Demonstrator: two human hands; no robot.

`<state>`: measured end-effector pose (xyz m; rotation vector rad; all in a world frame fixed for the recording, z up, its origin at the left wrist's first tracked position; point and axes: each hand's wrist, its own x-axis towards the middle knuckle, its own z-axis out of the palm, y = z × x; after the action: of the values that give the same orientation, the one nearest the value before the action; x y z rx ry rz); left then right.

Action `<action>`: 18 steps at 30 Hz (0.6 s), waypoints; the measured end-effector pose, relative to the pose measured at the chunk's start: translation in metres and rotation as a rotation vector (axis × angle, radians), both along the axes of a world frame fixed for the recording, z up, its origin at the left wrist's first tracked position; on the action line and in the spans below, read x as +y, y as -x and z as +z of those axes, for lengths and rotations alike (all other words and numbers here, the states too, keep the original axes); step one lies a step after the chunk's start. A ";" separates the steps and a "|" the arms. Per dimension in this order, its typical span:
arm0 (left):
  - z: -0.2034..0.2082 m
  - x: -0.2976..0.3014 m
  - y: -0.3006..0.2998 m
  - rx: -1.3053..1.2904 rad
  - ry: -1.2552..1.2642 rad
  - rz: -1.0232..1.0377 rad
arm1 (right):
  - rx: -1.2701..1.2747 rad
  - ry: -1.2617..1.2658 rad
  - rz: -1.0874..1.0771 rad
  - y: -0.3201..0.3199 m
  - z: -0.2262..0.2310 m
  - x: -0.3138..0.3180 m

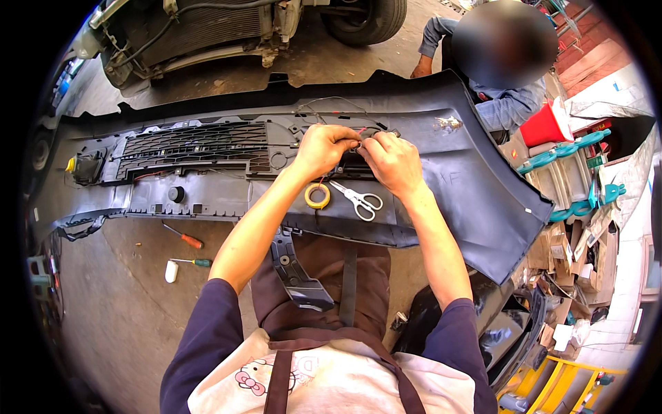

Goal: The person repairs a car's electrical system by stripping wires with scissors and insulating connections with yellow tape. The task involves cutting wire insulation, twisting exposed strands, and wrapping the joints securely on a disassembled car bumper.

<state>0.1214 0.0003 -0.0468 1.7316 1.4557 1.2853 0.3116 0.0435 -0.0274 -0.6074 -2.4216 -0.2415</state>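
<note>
Both hands meet over the inner side of a black car bumper (469, 200). My left hand (321, 152) is closed, its thumb and forefinger pinched together. Facing it, my right hand (394, 162) is closed too, fingertips almost touching the left ones. A small dark piece, with a bit of red beside it, shows between them; the fingers hide most of it. Thin wires (324, 101) loop just beyond the hands. Below them on the bumper lie a yellow roll of tape (317, 196) and white-handled scissors (360, 201), blades towards the hands.
A mesh grille (196, 148) fills the bumper's left middle. Two screwdrivers, orange-handled (191, 241) and green-handled (201, 262), lie on the floor. A dark plastic bracket (296, 269) is before my legs. Another person (514, 107) sits at the far right. A car front (207, 34) stands beyond.
</note>
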 end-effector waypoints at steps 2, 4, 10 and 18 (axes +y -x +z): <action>0.001 0.000 0.002 -0.002 0.017 -0.015 | -0.060 -0.022 -0.038 -0.001 0.001 0.000; 0.002 -0.001 0.002 -0.011 0.030 -0.026 | -0.024 -0.011 -0.018 0.000 0.005 -0.001; 0.000 0.001 0.003 0.001 0.025 -0.017 | 0.175 0.066 0.123 0.005 -0.001 0.003; -0.001 -0.009 -0.011 -0.159 0.130 0.029 | 1.245 1.428 0.050 0.025 -0.042 -0.025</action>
<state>0.1328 -0.0085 -0.0479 1.4951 1.4432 1.2822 0.2871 0.0188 -0.0690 -0.8442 -1.0263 1.5206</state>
